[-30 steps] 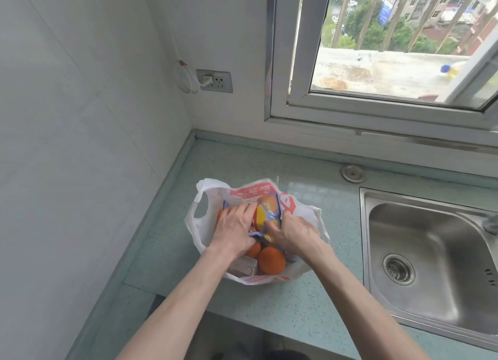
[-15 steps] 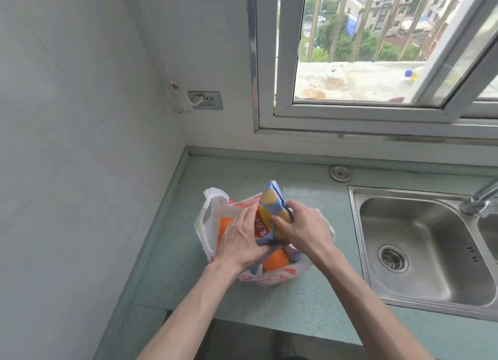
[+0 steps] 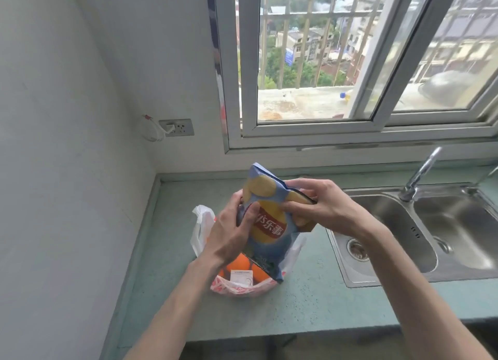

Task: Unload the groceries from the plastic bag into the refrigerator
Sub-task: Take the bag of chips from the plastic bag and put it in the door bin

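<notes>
The chip bag is blue with yellow chips printed on it and a red band reading 乐事 in white. Both hands grip it above the plastic bag. The left hand is curled round its left edge, thumb across the front beside the red band. The right hand pinches the upper right corner, fingers folded over the crumpled top. The chip bag stands nearly upright, its lower corner still dipping inside the plastic bag's mouth.

Below the left wrist, inside the plastic bag, lie oranges and a small white box whose print is too small to read. The plastic bag is white with red print, not legible.

The plastic bag sits on a green counter. Left of the left hand a wall stands close. Right of the right hand is a steel sink with a tap. Beyond the hands are bare counter, a socket and a window.
</notes>
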Demonstrator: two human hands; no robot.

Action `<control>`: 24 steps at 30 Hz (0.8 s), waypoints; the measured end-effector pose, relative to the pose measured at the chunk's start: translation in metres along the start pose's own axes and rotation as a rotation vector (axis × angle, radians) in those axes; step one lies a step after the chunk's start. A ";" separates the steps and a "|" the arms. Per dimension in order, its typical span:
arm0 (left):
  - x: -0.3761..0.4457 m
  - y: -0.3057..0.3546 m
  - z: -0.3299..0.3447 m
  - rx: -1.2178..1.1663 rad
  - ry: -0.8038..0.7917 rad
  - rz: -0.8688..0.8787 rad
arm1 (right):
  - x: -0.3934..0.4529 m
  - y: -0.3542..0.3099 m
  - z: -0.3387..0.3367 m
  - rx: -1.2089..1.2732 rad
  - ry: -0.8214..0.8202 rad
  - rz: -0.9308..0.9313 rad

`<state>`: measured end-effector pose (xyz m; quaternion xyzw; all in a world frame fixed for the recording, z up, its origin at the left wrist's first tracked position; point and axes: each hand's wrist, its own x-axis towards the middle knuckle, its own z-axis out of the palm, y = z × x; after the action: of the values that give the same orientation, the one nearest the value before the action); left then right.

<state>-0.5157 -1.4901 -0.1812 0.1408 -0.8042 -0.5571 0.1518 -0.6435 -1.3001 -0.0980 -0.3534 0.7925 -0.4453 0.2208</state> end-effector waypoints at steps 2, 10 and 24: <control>0.000 0.007 0.002 0.000 0.009 0.028 | -0.010 -0.004 -0.002 0.061 0.096 0.019; -0.009 0.051 0.047 -0.263 0.037 0.037 | -0.073 0.005 0.014 0.564 0.557 -0.013; -0.033 0.128 0.190 -0.203 -0.308 0.168 | -0.199 0.053 -0.050 0.558 0.911 0.054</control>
<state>-0.5687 -1.2714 -0.1276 -0.0299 -0.7665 -0.6357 0.0864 -0.5661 -1.1035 -0.1116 -0.0316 0.6685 -0.7414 -0.0487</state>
